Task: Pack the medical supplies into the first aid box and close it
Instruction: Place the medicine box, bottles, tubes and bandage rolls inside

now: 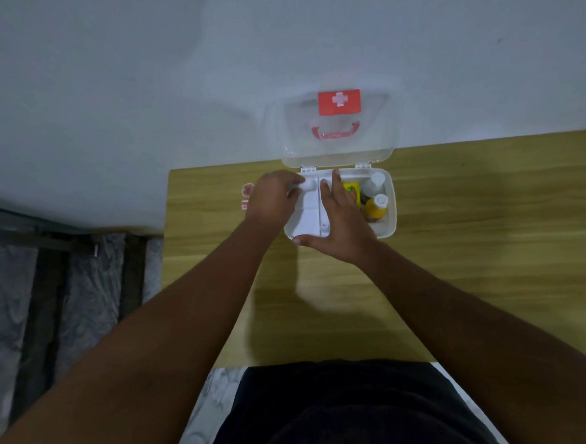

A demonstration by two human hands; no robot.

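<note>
The white first aid box [389, 216] stands open on the wooden table, its clear lid [338, 143] with a red cross label and red handle leaning back against the wall. Inside on the right are a white bottle [374, 182], a yellow bottle [377, 207] and a yellow packet [350, 190]. A white tray insert [310, 217] fills the left side. My left hand [272, 197] is closed around a small white roll-like item [308, 185] at the box's back left corner. My right hand [341, 227] lies spread over the tray, thumb at the box's front edge.
Two small red-and-white items [247, 194] lie on the table [491, 227] just left of the box. A white wall rises right behind the table. Left of the table is a dark frame with grey fabric [83, 289]. My dark clothing fills the bottom centre.
</note>
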